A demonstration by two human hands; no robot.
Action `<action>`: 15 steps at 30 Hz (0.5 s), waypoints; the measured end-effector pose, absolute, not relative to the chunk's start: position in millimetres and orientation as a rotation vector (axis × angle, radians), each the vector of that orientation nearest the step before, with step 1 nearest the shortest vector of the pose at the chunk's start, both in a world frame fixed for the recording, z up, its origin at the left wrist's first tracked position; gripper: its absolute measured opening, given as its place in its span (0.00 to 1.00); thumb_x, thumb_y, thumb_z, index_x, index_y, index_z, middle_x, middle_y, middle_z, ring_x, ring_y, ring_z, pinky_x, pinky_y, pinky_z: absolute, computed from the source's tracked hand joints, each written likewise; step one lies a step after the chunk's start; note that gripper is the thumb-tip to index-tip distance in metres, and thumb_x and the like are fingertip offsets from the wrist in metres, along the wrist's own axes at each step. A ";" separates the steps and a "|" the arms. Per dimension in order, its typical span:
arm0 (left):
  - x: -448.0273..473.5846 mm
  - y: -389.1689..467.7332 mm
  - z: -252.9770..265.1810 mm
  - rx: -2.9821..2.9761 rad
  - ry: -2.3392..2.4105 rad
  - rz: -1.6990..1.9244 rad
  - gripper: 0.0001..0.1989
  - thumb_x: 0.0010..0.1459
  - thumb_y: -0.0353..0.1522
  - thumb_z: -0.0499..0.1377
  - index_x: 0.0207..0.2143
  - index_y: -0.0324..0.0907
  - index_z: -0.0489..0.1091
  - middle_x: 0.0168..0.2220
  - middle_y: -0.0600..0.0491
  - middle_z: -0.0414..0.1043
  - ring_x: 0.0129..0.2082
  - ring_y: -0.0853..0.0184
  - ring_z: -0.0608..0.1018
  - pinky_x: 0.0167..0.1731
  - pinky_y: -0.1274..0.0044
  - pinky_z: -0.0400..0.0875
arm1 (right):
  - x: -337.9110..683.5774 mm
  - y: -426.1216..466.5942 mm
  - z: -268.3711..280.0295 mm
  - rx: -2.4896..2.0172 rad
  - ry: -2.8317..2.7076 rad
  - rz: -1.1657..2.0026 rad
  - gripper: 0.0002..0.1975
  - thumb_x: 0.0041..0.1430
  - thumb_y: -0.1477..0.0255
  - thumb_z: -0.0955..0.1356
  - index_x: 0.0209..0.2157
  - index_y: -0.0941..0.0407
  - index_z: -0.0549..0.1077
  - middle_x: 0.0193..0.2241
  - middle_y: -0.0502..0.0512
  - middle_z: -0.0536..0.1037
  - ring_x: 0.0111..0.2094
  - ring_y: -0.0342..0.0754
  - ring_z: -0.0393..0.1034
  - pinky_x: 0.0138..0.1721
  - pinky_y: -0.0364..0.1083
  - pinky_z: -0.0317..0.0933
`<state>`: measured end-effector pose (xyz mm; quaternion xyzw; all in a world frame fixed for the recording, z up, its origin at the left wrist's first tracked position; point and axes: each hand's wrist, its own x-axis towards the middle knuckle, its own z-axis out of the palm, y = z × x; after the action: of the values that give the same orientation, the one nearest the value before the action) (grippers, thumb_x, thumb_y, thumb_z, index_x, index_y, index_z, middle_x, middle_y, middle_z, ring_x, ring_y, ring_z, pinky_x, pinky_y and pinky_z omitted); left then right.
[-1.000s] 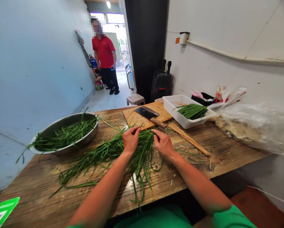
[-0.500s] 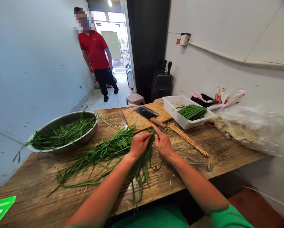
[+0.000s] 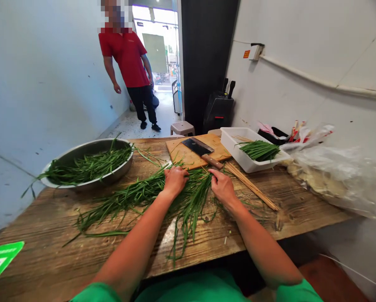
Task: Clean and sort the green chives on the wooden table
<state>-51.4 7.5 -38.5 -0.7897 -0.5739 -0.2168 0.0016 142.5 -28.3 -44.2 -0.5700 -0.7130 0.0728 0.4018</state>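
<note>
My left hand (image 3: 175, 181) rests on a loose heap of garlic chives (image 3: 134, 195), its fingers curled down into the green blades. Which blades it grips is partly hidden under the fingers. To its right, my right hand (image 3: 223, 187) is closed in a pinch at the top end of a fanned bunch of garlic chives (image 3: 194, 205), whose leaves trail toward the table's near edge. Just beyond the right fingertips lies a cleaver (image 3: 198, 147) with a wooden handle, on a wooden cutting board (image 3: 178, 153). A bundle of bamboo skewers (image 3: 252, 187) lies beside the right hand.
A metal basin (image 3: 125, 170) of chives stands left on the wooden table (image 3: 49, 243). At right are a white plastic tub (image 3: 238, 153) with arranged chives and a clear plastic bag (image 3: 332, 176). Beyond the table, a person in a red shirt (image 3: 125, 58) stands near a stool (image 3: 182, 128).
My left hand has moved away from the right hand, leftward onto the chive heap. The right hand has shifted slightly right. The person in red has changed stance, and the view has tilted a little.
</note>
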 end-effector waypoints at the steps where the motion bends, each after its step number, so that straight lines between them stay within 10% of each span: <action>1: -50.8 7.4 -38.3 -2.475 -1.805 -0.674 0.07 0.48 0.31 0.58 0.30 0.46 0.75 0.35 0.47 0.73 0.41 0.56 0.69 0.40 0.66 0.55 | 142.4 -28.2 -44.9 -1.436 -1.813 0.180 0.18 0.53 0.79 0.59 0.44 0.56 0.71 0.38 0.56 0.77 0.38 0.48 0.72 0.42 0.45 0.64; 15: -43.0 10.0 -26.7 -2.323 -2.138 -1.487 0.10 0.47 0.37 0.56 0.28 0.43 0.74 0.27 0.54 0.75 0.29 0.66 0.74 0.35 0.75 0.63 | 135.8 -36.7 -33.2 -1.256 -1.871 0.230 0.18 0.54 0.79 0.58 0.44 0.57 0.70 0.38 0.56 0.76 0.37 0.46 0.71 0.40 0.44 0.64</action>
<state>-43.0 10.0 -26.7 -0.6556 -0.6033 -0.4197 -0.1731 135.8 -36.7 -33.2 -0.5020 -0.7480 0.0921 0.4243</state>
